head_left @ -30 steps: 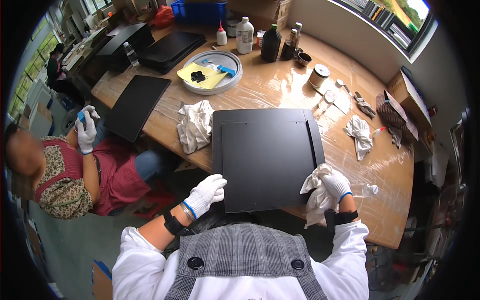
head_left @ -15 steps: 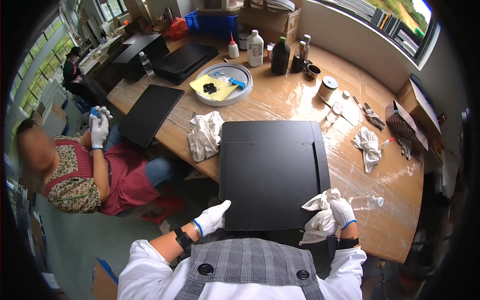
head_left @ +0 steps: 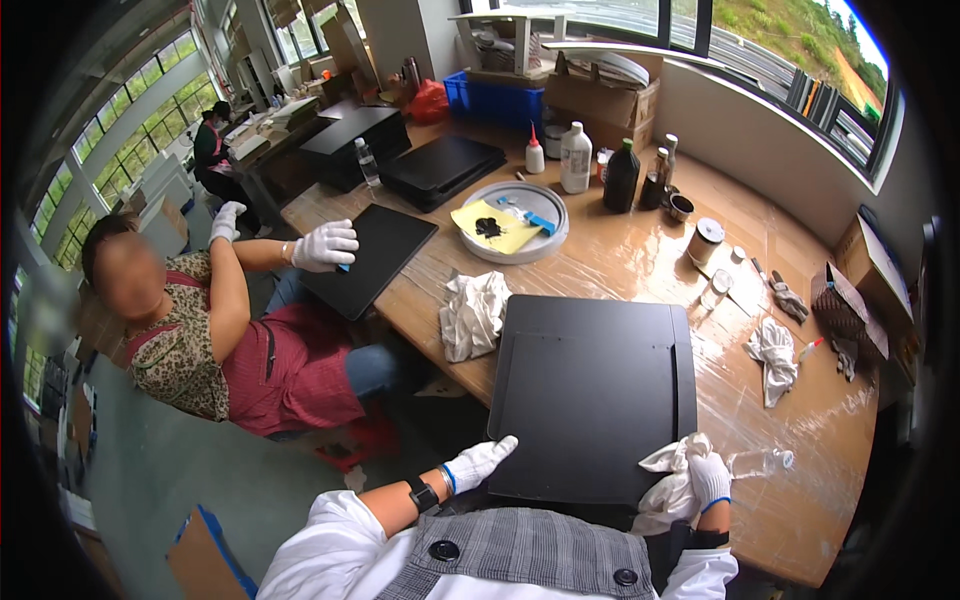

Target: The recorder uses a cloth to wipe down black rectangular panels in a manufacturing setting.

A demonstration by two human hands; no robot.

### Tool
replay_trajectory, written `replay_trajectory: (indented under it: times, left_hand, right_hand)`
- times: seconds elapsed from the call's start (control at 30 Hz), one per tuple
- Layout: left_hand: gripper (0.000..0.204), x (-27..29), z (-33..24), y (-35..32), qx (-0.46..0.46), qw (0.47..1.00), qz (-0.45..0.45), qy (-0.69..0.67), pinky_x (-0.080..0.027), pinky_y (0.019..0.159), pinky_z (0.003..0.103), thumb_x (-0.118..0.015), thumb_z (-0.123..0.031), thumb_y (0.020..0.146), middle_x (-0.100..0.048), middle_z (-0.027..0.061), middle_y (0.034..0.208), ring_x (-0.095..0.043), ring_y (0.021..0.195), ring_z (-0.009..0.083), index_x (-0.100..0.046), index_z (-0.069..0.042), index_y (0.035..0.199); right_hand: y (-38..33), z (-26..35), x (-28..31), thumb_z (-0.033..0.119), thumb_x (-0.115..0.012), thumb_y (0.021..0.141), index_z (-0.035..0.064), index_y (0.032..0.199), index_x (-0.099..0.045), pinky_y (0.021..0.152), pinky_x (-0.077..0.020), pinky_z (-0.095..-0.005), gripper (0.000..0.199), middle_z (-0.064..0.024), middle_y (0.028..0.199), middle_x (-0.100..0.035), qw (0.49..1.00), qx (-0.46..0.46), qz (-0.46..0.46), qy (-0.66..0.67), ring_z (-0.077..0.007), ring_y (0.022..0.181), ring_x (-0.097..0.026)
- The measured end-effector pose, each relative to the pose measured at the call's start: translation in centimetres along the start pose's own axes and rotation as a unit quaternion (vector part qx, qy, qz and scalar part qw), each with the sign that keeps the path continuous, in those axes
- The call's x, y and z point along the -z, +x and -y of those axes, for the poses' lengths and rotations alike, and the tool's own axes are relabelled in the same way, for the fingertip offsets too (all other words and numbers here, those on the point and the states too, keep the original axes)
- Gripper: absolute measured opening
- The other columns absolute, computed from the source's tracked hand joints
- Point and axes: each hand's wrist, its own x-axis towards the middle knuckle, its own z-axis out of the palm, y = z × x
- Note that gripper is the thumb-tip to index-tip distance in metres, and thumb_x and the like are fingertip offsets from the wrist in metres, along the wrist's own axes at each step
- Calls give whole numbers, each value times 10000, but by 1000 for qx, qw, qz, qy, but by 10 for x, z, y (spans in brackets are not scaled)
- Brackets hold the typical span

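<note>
Both hands gloved in white, both forearms coming up from the lower edge of the view. Left hand (head_left: pixel 480 462): fingers straight and together, palm down, lying flat, pointing up and right. Black band on the left wrist, white sleeve pushed back to the elbow, forearm bare. Right hand (head_left: pixel 708 475): fingers curled into a closed grip, back of the hand up. Dark cuff at the right wrist. Hands well apart, roughly level.

It was a workshop: gloved workers wiped black panels (head_left: pixel 592 395) at a long wooden bench (head_left: pixel 640 265) strewn with rags (head_left: pixel 473 315) and solvent bottles (head_left: pixel 575 158).
</note>
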Motion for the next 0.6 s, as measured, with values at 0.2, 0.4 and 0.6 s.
replay_trajectory:
  times: [0.2,0.4,0.6]
  left_hand:
    - [891,4,5,4,22,999,29,23,-434,951,359,-275,-734,916,-658,233,1052,-612,1028,332,-624,59,1125]
    - [825,7,-10,-6,-43,998,46,-24,-476,869,322,-296,-684,949,-672,142,925,-625,889,236,-645,56,1053]
    - [829,6,21,13,4,996,82,-34,-456,905,327,-383,-695,921,-668,163,1014,-611,948,224,-645,74,1090]
  right_hand:
    - [-10,12,3,549,-449,866,-46,1010,-673,851,-479,-477,652,-336,943,-639,999,-38,-18,-9,-467,997,-620]
    - [-9,6,3,534,-463,865,-46,969,-675,809,-480,-481,626,-318,897,-651,998,-32,-36,26,-472,952,-630]
    - [-13,13,4,513,-505,846,-46,968,-683,817,-482,-492,600,-332,918,-642,997,-56,-47,0,-458,974,-627]
